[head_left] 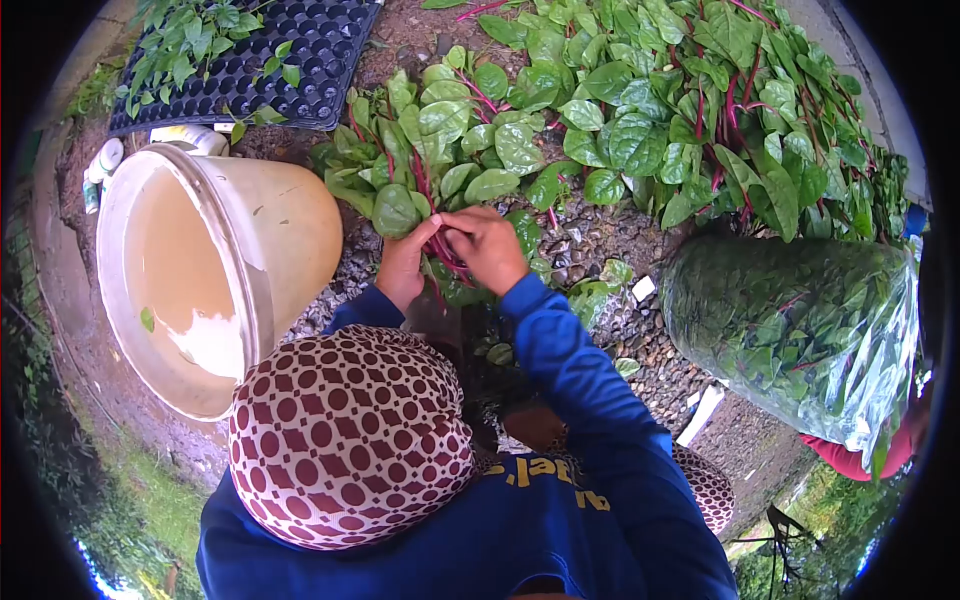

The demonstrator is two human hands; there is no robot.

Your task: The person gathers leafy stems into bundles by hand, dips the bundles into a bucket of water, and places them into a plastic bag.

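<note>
Both hands meet at a bunch of Malabar spinach [420, 175], with glossy green leaves pointing away from me and red-purple stems toward me. My left hand [402, 268] is closed around the stems from the left. Fingers of my right hand [487, 248] pinch the same stems from the right, and its fingertips are partly hidden. Stem ends hang below the hands, over the wet gravel. Just beyond lies a large heap of Malabar spinach [640, 140], with leaves and red stems spread across the ground.
A pale bucket [300, 215] of cloudy water, a leaf floating in it, tilts at the left. Behind it lies a black seedling tray [300, 75]. At the right, a clear plastic bag [790, 320] is full of greens, beside another person's red sleeve [850, 455]. My patterned knee [350, 430] rises in front.
</note>
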